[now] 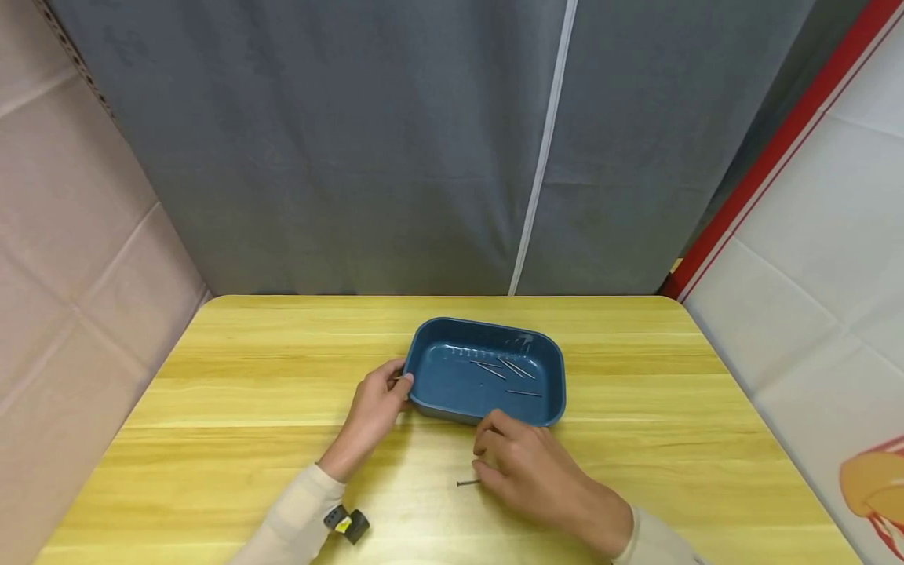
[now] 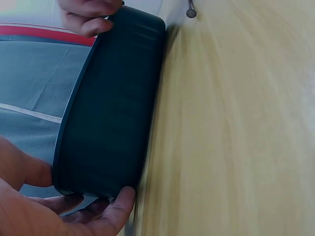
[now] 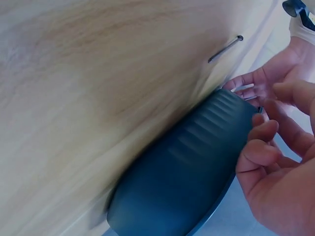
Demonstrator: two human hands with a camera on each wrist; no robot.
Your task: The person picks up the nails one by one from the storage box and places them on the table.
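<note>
Tray [image 1: 487, 375] sits mid-table [image 1: 212, 392], several nails inside; L hand [image 1: 374, 408] grips its left end w/ curled fingers. R hand [image 1: 530, 467] just in front of tray, fingers loosely curled, empty; one nail [image 1: 468, 482] on table touching its fingertips.

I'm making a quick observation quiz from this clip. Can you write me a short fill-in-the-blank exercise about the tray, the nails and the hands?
1. The tray on the wooden table is ____ in colour.
2. The ____ hand holds the tray's end.
3. One nail lies outside the tray, on the table next to the ____ hand.
4. Several more nails lie ____ the tray.

Missing words: blue; left; right; inside
</note>
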